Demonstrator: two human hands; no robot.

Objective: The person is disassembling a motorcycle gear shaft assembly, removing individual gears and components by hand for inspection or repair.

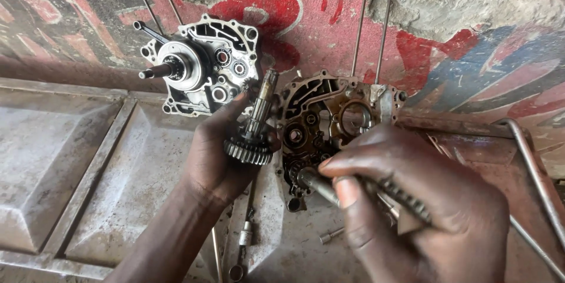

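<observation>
The left hand (220,153) grips a gear shaft (254,124) upright, clear of the crankcase half (329,118), while the right hand (418,206) clenches a second shaft (321,184) angled toward it.

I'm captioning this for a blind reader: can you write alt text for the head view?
The left hand holds a gear shaft while the right hand grips another shaft at an oily crankcase half. A second crankcase half leans against the painted wall.

The right hand (412,200) hides the lower right of the oily engine case (329,124) and most of a geared shaft (406,200). At five o'clock, a bent metal rod (538,177) runs off the edge.
</observation>
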